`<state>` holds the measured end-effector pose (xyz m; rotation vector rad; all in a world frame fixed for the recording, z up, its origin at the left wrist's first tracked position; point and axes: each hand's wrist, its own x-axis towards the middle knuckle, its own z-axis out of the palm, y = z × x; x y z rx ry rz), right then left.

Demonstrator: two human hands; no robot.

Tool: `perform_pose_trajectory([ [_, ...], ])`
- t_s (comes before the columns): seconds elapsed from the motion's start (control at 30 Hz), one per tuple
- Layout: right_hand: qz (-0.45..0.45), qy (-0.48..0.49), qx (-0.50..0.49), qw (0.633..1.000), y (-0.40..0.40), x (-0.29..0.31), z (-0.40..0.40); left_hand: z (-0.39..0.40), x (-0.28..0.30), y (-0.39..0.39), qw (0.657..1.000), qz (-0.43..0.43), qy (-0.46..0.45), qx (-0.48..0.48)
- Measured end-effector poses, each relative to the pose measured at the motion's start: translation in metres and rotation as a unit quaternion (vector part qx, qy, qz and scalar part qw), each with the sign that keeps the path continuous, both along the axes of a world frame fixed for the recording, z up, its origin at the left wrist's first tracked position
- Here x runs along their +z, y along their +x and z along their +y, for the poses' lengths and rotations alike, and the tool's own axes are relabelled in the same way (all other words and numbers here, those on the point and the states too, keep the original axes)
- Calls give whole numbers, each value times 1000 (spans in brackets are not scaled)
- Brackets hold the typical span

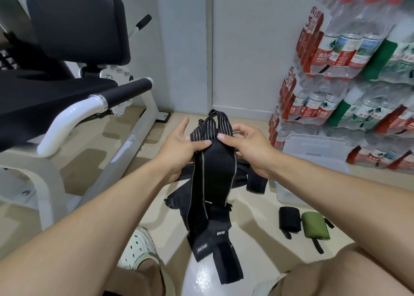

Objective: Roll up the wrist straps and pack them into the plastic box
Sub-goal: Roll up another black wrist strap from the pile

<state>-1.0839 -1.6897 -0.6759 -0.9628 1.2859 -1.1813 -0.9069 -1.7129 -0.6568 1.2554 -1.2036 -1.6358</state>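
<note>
Wrist straps (pixel 211 172) hang between both hands, left fingers (pixel 202 143) and right fingers (pixel 221 137) pinching them.

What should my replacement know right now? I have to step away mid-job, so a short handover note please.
Left hand and right hand both hold the top of a long black strap, still unrolled and hanging to the floor.
More loose black straps lie under it.
Done: a black roll and a green roll sit on the floor at the right, not yet boxed.
The box stands at the right by the water bottles.
Left: roll the remaining straps, then pack all rolls.
</note>
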Motion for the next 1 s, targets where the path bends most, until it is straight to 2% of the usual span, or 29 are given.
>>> perform_pose_trajectory([
  [0.43,10,-13,-56,998,-3,-10,-10,-4,-4,1,1000,15,7,-13],
  [0.67,25,18,-81,996,-14,-13,-11,-12,-10,9,997,7,21,70],
  [1.0,61,83,74,992,-7,-21,-10,-9,-12,6,1000,-27,7,4],
])
